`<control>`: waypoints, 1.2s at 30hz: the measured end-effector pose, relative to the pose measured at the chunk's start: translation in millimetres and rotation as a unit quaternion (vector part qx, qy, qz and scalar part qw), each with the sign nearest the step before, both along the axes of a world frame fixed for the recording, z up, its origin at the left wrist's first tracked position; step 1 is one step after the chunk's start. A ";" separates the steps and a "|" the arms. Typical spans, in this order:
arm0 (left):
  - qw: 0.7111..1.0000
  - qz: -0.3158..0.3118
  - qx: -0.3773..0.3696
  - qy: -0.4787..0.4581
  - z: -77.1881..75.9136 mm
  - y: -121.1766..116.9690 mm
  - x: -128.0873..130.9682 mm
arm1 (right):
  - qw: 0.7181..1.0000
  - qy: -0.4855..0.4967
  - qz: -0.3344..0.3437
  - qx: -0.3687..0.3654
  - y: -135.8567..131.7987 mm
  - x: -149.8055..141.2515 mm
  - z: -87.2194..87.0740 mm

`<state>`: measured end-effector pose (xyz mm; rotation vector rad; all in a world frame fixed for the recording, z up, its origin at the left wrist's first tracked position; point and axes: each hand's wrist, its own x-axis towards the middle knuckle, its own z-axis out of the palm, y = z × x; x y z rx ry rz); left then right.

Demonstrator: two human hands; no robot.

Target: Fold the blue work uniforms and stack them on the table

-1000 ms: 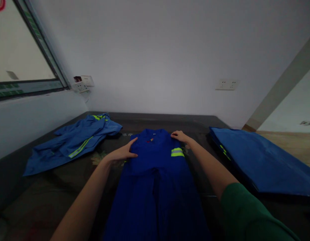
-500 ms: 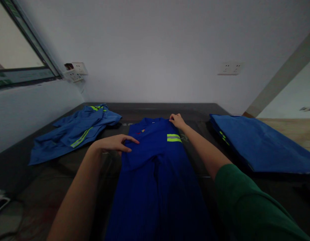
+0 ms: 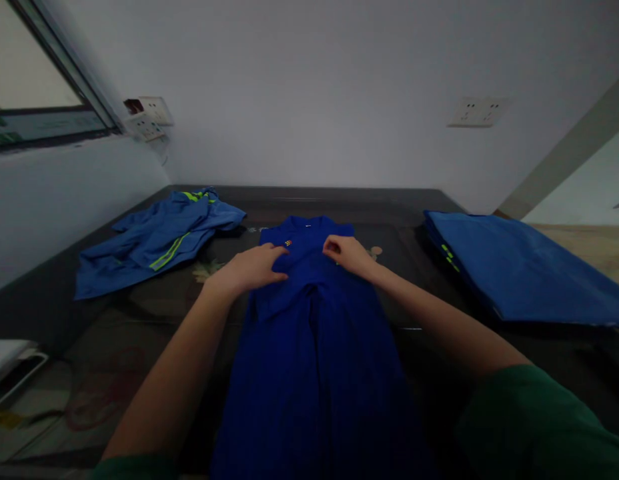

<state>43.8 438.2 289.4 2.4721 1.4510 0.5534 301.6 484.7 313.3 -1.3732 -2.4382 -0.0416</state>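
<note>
A dark blue work uniform [image 3: 309, 320] lies lengthwise in front of me, its collar at the far end and its two trouser legs running toward me. A small red and yellow badge shows on its chest. Over the left side of the chest is my left hand [image 3: 254, 268], with thumb and fingers apart and nothing held. My right hand [image 3: 350, 255] is above the right side of the chest with its fingers curled in. I see no cloth caught in it. It covers most of the yellow-green reflective stripe there.
The dark table [image 3: 309, 198] meets a wall at the back. To the left lies a crumpled blue garment [image 3: 154, 243] with reflective stripes, and to the right a folded blue stack [image 3: 524, 267]. A white device [image 3: 12, 360] with cables sits at the near left.
My right hand has left the garment's right shoulder and come inward over the chest. My left hand has shifted right and farther over the chest. The camera view has tilted slightly down.
</note>
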 end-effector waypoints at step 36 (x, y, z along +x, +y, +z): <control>0.963 -0.006 0.255 -0.089 -65.0 -58.0 49.4 | 0.970 0.213 0.070 -0.091 -87.1 -19.1 -30.7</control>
